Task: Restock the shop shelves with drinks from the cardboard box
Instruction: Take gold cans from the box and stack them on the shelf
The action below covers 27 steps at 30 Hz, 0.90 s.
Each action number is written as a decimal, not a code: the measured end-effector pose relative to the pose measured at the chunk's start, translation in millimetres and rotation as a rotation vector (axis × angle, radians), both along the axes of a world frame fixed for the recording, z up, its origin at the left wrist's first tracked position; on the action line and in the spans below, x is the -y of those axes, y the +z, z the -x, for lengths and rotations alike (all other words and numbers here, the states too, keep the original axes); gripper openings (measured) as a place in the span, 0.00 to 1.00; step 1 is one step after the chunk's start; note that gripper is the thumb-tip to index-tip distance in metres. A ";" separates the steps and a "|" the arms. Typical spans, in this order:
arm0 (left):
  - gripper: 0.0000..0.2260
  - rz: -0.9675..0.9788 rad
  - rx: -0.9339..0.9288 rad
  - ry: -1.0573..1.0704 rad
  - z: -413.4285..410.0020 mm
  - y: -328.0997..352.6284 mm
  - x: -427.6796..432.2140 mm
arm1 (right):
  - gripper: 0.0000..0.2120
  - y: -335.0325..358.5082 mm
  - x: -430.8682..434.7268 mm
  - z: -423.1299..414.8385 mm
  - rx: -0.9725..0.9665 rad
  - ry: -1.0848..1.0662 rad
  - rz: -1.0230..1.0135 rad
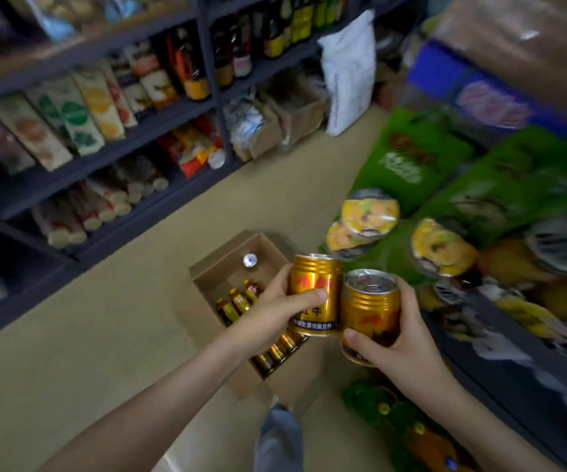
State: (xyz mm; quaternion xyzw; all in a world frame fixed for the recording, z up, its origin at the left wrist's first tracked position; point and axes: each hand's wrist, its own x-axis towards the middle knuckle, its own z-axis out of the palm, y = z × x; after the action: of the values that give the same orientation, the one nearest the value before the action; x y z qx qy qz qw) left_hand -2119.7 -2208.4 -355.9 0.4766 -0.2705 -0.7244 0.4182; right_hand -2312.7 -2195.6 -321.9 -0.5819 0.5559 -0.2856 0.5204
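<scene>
both hands loaded. my left hand (287, 306) is wrapped around one gold can (316, 294), right hand (399, 338) wrapped around a second gold can (369, 315), held upright just beside each other above the cardboard box (214, 277) on the floor. more cans and small bottles (239, 299) sit in the box. cans look rigid, full so probably some weight, smooth metal so likely slippery. i grip mid-body, thumb across the front, not the rim. dark shelf (513, 379) on the right looks nearest; that side is blurred.
</scene>
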 end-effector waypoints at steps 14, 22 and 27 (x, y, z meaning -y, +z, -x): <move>0.22 0.317 -0.012 -0.619 384.5 152.0 -207.8 | 0.44 135.6 -317.6 321.7 -0.075 -0.663 0.402; 0.24 0.749 -0.023 -0.791 537.5 285.1 -257.9 | 0.41 242.0 -390.4 441.7 -0.129 -0.904 0.748; 0.24 1.004 0.011 -0.804 589.7 345.6 -272.9 | 0.35 284.4 -413.8 501.1 -0.198 -0.954 0.850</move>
State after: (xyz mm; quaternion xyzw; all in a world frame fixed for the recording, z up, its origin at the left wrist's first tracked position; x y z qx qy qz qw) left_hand -2709.4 -1935.5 -10.3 0.0879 -0.7365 -0.6073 0.2847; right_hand -2813.8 -1781.8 -37.5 -0.4499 0.6373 -0.6256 0.0066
